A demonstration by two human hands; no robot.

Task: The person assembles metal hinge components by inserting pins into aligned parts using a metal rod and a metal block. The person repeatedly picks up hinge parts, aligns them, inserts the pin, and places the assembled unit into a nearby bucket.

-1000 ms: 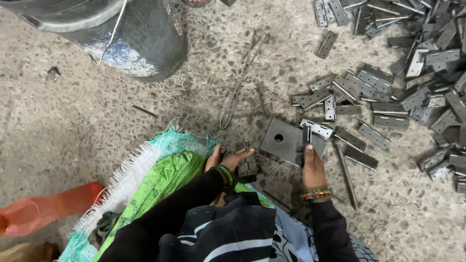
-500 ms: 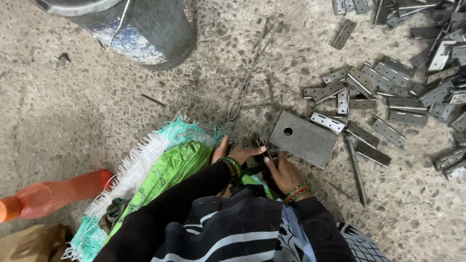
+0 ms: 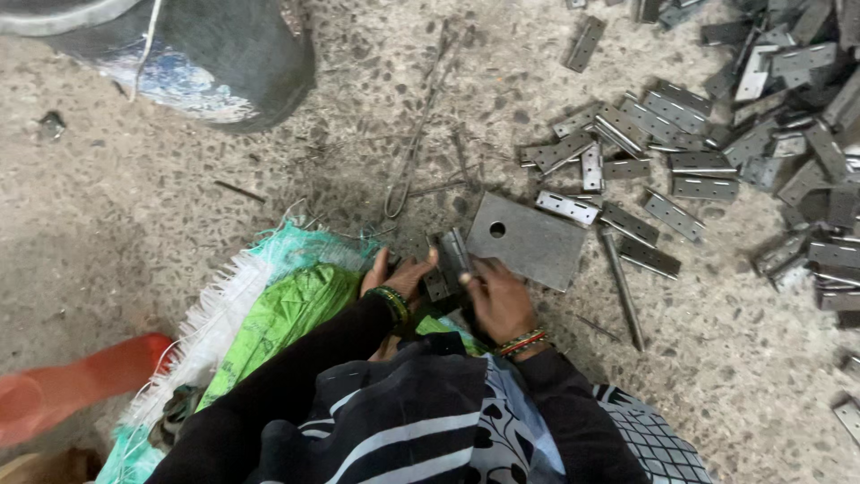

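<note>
While both hands meet low over the speckled concrete floor (image 3: 179, 233), they share one small grey metal hinge (image 3: 448, 263). The left hand (image 3: 399, 280) curls its fingers (image 3: 428, 262) around the hinge's near-left edge, closed on it, thumb side against the metal. The right hand (image 3: 498, 300) pinches the hinge's right edge with its fingers (image 3: 468, 279) bent tight. The hinge sits between the two sets of fingers, held just above the floor and touching both hands. Its leaves look partly folded, and its long axis runs roughly away from the person, tilted slightly to the left at the far end.

Just beside the right hand lies a flat grey steel plate with a round hole (image 3: 528, 240), resting on the floor. A thin steel rod (image 3: 622, 289) lies right of the plate. Further right spreads a loose heap of grey hinges (image 3: 717, 143). A green woven sack (image 3: 278, 314) lies under the left forearm.
</note>
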